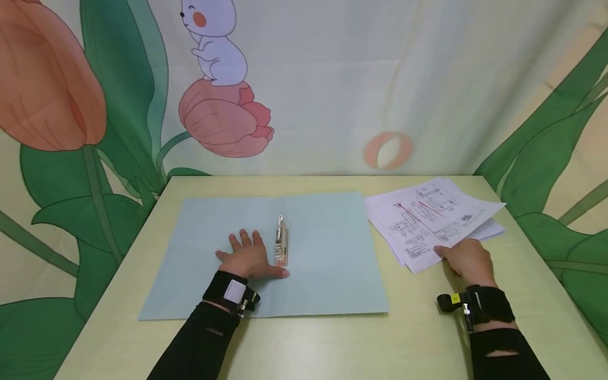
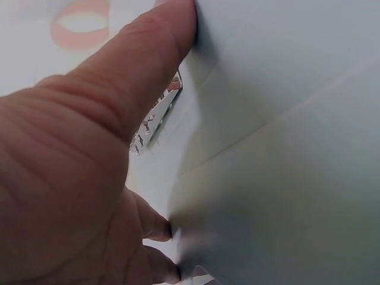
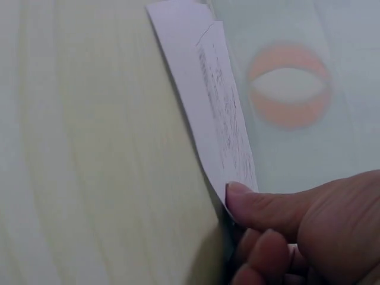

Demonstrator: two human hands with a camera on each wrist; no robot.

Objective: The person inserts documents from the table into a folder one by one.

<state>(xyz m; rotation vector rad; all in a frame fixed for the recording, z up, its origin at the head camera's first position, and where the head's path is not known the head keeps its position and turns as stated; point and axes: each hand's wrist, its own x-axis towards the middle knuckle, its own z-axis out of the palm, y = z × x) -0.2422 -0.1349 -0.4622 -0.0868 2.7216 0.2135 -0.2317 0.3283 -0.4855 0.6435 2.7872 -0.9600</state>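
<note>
A light blue folder (image 1: 328, 253) lies spread flat on the table, with a metal clip (image 1: 282, 243) fixed beside its centre fold. My left hand (image 1: 247, 258) rests on the folder's left half, fingers spread, the thumb reaching across the fold just below the clip. In the left wrist view the thumb (image 2: 136, 65) partly covers the clip (image 2: 155, 116). At the right, my right hand (image 1: 467, 261) pinches the near edge of some printed sheets (image 1: 423, 216) with diagrams and red lines. The thumb (image 3: 243, 202) lies on top of the paper (image 3: 219, 113) in the right wrist view, and the other fingers curl beneath.
The pale wooden table (image 1: 304, 348) ends at a back edge against a curtain (image 1: 328, 105) printed with flowers and a white animal. The sheets fan out unevenly near the table's right edge. Both wrists carry strapped cameras.
</note>
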